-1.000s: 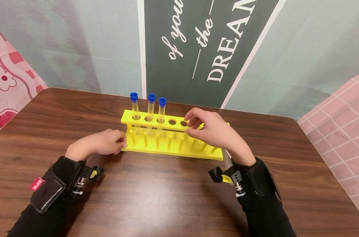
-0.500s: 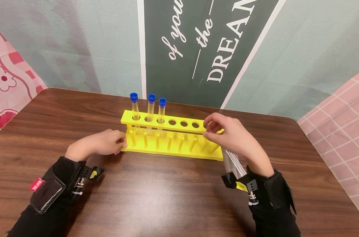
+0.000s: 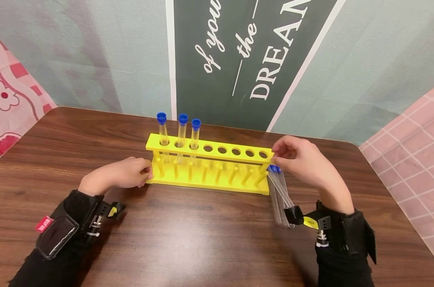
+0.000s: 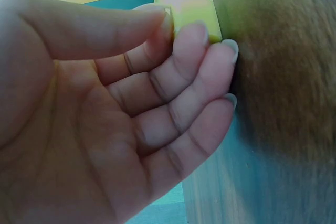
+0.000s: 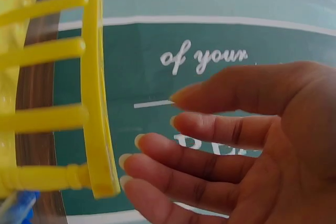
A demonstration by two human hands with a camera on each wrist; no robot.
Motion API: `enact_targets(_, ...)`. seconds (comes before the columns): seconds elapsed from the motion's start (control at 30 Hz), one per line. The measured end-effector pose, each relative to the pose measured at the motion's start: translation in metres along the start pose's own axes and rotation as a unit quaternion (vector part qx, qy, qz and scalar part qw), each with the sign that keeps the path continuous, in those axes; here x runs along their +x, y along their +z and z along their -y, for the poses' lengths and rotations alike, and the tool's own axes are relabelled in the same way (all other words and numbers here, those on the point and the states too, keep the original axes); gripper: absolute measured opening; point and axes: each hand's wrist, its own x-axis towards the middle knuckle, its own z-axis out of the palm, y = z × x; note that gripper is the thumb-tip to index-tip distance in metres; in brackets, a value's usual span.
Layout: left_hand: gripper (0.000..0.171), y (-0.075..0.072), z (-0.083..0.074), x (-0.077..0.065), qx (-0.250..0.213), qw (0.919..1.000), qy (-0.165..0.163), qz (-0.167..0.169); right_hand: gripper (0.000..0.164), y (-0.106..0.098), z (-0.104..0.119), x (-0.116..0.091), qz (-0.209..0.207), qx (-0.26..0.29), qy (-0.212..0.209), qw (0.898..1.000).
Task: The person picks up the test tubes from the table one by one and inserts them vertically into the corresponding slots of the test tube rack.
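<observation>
Though near rack-edge (image 5: 96,103), right hand (image 3: 304,161) free

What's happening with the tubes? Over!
Left hand on rack, left end. Right hand empty, beside right end. Three tubes standing in rack, five holes uncovered. Loose tubes lie by right end.

One rack (image 3: 212,184) holds three tubes (image 3: 182,131); several lie loose.

Behind the wooden table (image 3: 210,243) I saw a pale green cloth (image 3: 138,59), white lettering (image 3: 276,56) across its dark panel (image 3: 210,99), between pink flowered fabric (image 3: 16,115) and a pink-squared wall (image 3: 417,171).
</observation>
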Motion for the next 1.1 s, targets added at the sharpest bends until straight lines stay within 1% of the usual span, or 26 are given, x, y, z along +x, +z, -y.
enact_targets(0.1,0.014,0.0,-0.001,0.0,-0.003,1.0,-0.003,0.002,0.016,-0.005,-0.007,0.0,0.006,0.0,0.02,1.0)
enact_targets(0.37,0.014,0.0,0.0,0.0,-0.006,1.0,-0.005,0.005,0.018,-0.007,-0.023,0.004,0.034,0.036,0.05,0.997)
enact_targets(0.6,0.014,-0.001,-0.001,0.0,-0.005,1.0,0.0,0.003,0.021,-0.004,-0.036,0.008,0.067,0.024,0.081,0.994)
enact_targets(0.8,0.013,-0.001,-0.001,0.0,-0.007,1.0,0.0,0.006,0.028,0.001,-0.043,0.012,0.114,0.014,0.107,0.988)
enact_targets(0.93,0.013,-0.001,-0.001,0.0,-0.005,1.0,0.0,0.003,0.033,0.005,-0.046,0.016,0.133,0.002,0.122,0.984)
enact_targets(1.1,0.013,-0.001,0.0,0.0,-0.006,1.0,0.0,0.005,0.042,0.011,-0.05,0.02,0.154,0.005,0.142,0.978)
